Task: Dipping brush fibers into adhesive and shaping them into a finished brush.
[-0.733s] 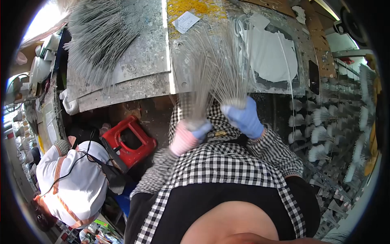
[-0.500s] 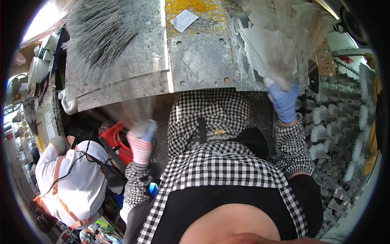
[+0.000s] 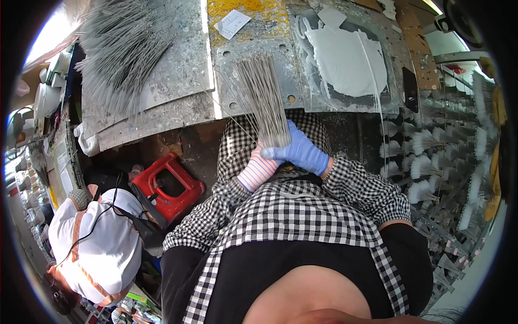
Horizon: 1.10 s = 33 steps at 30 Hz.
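In front of my apron, both gloved hands hold one upright, slightly left-leaning bundle of thin wire-stemmed brushes [image 3: 264, 89]. My left hand [image 3: 259, 168], in a pink-striped glove, is closed round the lower end from the left. My right hand [image 3: 301, 148], in a blue glove, wraps it from the right, its fingers overlapping the left ones. A few loose wires splay out to the left. The bundle's lower tips are hidden by the gloves. Beyond the hands, a thick white paste [image 3: 345, 59] is spread on a dark plate, with a thin strand trailing off its near edge.
A large heap of similar wires [image 3: 121, 54] covers the bench's left side. Yellow rubber bands [image 3: 259, 29] and a paper slip [image 3: 232, 24] lie at the back middle. A red jerrycan [image 3: 186, 191] stands below left, near a seated co-worker [image 3: 102, 243]. Racks of brush bundles [image 3: 426, 151] stand right.
My hands were apart, each with a blurred bundle, the right over the paste. Now they have come together in the middle on one bundle. The paste and red jerrycan are uncovered.
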Tool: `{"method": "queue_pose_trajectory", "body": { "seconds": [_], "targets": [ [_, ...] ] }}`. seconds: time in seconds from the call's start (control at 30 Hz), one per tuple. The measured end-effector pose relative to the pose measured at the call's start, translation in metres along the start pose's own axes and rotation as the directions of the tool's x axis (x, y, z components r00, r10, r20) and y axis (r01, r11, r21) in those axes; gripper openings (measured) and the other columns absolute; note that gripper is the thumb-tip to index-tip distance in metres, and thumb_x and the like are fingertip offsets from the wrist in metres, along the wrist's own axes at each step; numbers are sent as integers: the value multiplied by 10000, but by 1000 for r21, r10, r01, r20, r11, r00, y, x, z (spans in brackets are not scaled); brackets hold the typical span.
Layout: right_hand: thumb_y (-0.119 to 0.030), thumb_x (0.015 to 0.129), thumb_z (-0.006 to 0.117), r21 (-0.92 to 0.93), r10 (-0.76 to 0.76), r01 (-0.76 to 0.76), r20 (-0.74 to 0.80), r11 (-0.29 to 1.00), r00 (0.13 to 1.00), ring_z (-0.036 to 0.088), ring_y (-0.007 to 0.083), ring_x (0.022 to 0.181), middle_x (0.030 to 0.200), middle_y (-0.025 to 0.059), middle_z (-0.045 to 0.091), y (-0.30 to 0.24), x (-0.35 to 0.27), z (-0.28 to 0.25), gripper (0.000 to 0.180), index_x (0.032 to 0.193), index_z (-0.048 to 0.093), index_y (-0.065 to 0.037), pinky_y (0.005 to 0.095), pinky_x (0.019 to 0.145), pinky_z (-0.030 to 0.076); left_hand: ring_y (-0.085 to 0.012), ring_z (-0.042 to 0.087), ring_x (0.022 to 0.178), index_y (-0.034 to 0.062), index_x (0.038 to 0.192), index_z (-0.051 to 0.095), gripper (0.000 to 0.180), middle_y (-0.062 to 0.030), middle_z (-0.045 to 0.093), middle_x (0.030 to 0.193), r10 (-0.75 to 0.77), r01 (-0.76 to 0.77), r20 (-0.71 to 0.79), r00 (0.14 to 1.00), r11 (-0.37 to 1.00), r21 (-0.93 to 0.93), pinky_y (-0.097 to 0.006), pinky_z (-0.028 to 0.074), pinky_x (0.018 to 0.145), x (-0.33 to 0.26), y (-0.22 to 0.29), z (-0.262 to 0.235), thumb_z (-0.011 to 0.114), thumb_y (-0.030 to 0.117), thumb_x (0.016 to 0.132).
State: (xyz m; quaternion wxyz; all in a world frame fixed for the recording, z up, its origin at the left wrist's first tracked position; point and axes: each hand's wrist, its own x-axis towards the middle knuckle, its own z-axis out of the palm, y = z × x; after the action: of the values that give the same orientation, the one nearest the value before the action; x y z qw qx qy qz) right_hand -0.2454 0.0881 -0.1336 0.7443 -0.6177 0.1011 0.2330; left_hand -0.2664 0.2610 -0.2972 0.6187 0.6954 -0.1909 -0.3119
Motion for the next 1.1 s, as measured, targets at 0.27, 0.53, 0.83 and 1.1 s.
{"method": "queue_pose_trajectory", "body": {
  "seconds": [0.27,0.53,0.83,1.1],
  "targets": [
    [-410,751,915,-110,6,8,127,994,992,613,240,1235,1355,131,626,11,-6,-8,900,1432,480,-13,369,1074,491,-263,547,1305,73,1394,531,430,-109,606,1380,157,-180,-130,979,965,-191,-400,364,1175,-5,-27,33,469,308,1040],
    [-373,747,919,10,68,-69,66,998,996,605,234,1206,1277,114,639,14,3,0,832,1391,528,-19,372,1077,486,-291,541,1306,134,1377,578,509,-99,625,1366,-142,73,82,986,830,553,-450,299,1219,2,149,-12,538,391,940],
    [-215,769,864,-348,-82,91,41,933,996,657,227,1078,1162,128,673,10,-16,-13,702,1349,547,22,386,972,544,-318,500,1374,31,1550,351,982,-169,523,1477,-220,232,75,973,924,-304,-430,373,1179,-25,167,-34,851,382,780],
    [-154,794,867,-94,37,13,513,995,857,674,167,936,974,48,708,33,-8,-21,430,1152,666,-22,326,873,577,-384,529,1357,18,1590,211,1197,-308,499,1454,324,-278,-79,943,633,-722,-507,483,1098,32,218,-89,915,447,722]
  ]
}}
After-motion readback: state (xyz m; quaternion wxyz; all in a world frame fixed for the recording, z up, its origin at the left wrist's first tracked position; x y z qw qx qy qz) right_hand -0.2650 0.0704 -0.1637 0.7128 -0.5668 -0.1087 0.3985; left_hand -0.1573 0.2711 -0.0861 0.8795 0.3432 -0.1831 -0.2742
